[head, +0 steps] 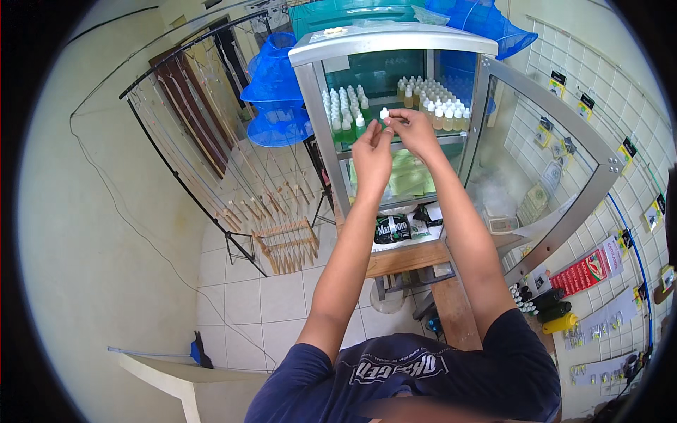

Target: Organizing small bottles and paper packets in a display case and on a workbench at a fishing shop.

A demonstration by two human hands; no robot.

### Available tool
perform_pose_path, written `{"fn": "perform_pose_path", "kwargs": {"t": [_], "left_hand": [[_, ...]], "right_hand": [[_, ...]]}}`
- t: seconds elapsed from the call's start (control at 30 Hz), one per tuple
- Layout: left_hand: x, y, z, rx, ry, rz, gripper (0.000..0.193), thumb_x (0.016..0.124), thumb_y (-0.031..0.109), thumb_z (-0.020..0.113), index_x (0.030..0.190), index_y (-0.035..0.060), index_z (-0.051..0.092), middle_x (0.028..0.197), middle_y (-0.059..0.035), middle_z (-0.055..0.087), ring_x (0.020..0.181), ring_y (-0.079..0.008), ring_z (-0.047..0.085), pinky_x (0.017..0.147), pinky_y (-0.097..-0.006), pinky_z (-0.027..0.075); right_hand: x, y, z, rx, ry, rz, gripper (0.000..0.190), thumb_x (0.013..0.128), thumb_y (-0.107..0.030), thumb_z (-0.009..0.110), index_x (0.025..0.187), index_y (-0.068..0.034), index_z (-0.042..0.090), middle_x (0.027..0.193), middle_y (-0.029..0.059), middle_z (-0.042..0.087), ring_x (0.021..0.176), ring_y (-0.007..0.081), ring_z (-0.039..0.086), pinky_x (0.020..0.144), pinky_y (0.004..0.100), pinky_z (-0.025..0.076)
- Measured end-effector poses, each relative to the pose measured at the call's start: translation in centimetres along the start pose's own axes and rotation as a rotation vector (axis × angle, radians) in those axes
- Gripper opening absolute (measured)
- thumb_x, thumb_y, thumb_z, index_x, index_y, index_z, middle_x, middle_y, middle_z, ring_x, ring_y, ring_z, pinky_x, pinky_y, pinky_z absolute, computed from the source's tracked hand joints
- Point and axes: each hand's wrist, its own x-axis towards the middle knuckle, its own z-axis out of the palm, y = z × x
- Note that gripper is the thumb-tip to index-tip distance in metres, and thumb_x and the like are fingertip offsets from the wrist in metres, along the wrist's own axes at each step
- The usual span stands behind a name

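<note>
Both my hands are raised in front of the open glass cabinet. Between them, at the fingertips, is a small dropper bottle with a white cap. My right hand has its thumb and index finger at the bottle's cap. My left hand is just below and to the left, its fingers hiding most of the bottle's body. On the shelf behind, bottles of green liquid stand in rows at the left, and bottles of amber liquid at the right, all white-capped.
The cabinet's glass door swings out to the right. Light green packets lie on the lower shelf. Below are a black packet and a wooden beam. Blue mesh nets hang at the left, beside a rod rack. A wall grid holds small packages.
</note>
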Motion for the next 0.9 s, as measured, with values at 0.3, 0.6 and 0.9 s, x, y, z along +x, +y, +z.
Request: {"fn": "perform_pose_path", "kwargs": {"t": [0.3, 0.6, 0.9], "left_hand": [[1.4, 2.4, 1.4, -0.112, -0.176, -0.336, 0.069, 0.086, 0.034, 0.052, 0.134, -0.0113, 0.03, 0.138, -0.0221, 0.036, 0.127, -0.0262, 0.036, 0.103, -0.0324, 0.027], [3.5, -0.5, 1.8, -0.329, -0.171, -0.337, 0.037, 0.085, 0.031, 0.053, 0.102, -0.0018, 0.059, 0.103, -0.0088, 0.058, 0.098, -0.0155, 0.051, 0.089, -0.0276, 0.036], [3.7, -0.1, 1.1, -0.382, -0.293, -0.335, 0.044, 0.089, 0.031, 0.05, 0.121, 0.0009, 0.044, 0.116, -0.0079, 0.05, 0.109, -0.0158, 0.045, 0.095, -0.03, 0.033]], "right_hand": [[3.2, 0.4, 0.6, -0.106, -0.207, 0.048, 0.028, 0.076, -0.016, 0.064, 0.097, 0.002, 0.066, 0.088, 0.0193, 0.067, 0.082, 0.0257, 0.066, 0.073, 0.032, 0.049], [4.7, 2.0, 2.3, -0.21, -0.162, 0.045, 0.031, 0.073, -0.022, 0.064, 0.097, -0.003, 0.067, 0.092, 0.0217, 0.065, 0.089, 0.034, 0.063, 0.078, 0.0349, 0.05], [3.6, -0.3, 2.1, -0.293, -0.099, 0.001, 0.029, 0.073, -0.022, 0.064, 0.094, -0.003, 0.067, 0.092, 0.0201, 0.065, 0.089, 0.0349, 0.063, 0.077, 0.0357, 0.05]]}}
